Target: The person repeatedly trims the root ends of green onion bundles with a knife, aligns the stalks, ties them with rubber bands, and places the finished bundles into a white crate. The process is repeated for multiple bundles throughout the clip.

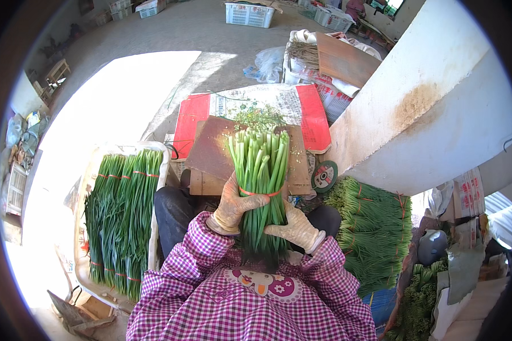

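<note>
In front of my body I hold an upright bundle of green garlic-chive-like stalks (260, 170), its pale cut ends pointing away from me and a red band around its middle. My left hand (235, 204), in a soiled light glove, grips it at the band from the left. Lower on the right side, my right hand (296, 226), gloved too, closes around the leaves. Beneath the cut ends lies a brown board (213, 145) with small trimmings scattered about its far edge.
A white plastic crate (165, 170) of banded green bundles (126, 213) stands at the left. More bundles (371, 230) are stacked at the right, near a round abrasive disc (324, 176) and a white pillar (409, 102). A red and white sack (315, 115) lies beyond the board.
</note>
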{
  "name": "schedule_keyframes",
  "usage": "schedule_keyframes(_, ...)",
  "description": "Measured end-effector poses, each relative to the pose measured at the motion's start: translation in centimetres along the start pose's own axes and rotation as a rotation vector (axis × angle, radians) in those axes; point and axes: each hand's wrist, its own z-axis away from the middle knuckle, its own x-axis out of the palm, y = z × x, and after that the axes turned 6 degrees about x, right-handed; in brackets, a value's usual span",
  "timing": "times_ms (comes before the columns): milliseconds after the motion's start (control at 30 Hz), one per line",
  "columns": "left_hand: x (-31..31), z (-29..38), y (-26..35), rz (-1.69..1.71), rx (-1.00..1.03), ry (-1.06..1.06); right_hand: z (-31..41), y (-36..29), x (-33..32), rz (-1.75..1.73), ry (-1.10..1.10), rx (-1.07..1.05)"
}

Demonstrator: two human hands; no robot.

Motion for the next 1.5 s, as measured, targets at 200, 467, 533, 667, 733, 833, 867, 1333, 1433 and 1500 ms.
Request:
schedule_keyframes(200,-0.6,1.6,-2.3,-0.105,0.099,-0.146,0.3,-4.8,-5.5,-0.112,0.355,-0.202)
schedule_keyframes(467,-0.6,2.1,-2.9,-0.263,0.098,-0.199,-4.0,-4.1,-9.4,-0.107,0.698,-0.001)
schedule_keyframes(533,-0.6,1.8,-2.5,-0.284,0.126,-0.162,-3.1,-2.6,-8.7,-0.33,0.542,-0.033)
schedule_keyframes(667,-0.5,0.8,-1.9,-0.407,0.191,-0.072,-0.6,-1.1,-3.9,-0.369,0.418,-0.104)
schedule_keyframes(733,-0.3,0.7,-1.9,-0.455,0.208,-0.042,0.1,-2.4,-3.3,-0.237,0.545,-0.184)
schedule_keyframes(833,0.4,0.9,-2.3,-0.736,0.216,-0.026,0.5,-6.3,-5.4,0.361,0.669,-0.434)
schedule_keyframes(867,0.5,1.1,-2.5,-0.774,0.25,-0.032,0.2,-7.3,-5.1,0.478,0.678,-0.472)
schedule_keyframes(1333,1.2,0.3,-2.6,-0.917,0.273,-0.038,-3.6,-5.9,-9.8,-0.063,0.923,0.058)
schedule_keyframes(1433,1.4,-2.7,-0.2,-0.184,0.076,0.14,-2.3,-5.6,-8.4,-0.152,0.598,0.051)
schedule_keyframes(1500,1.3,-4.8,1.8,-0.005,0.073,0.184,-0.9,-3.8,-4.3,-0.058,0.199,0.034)
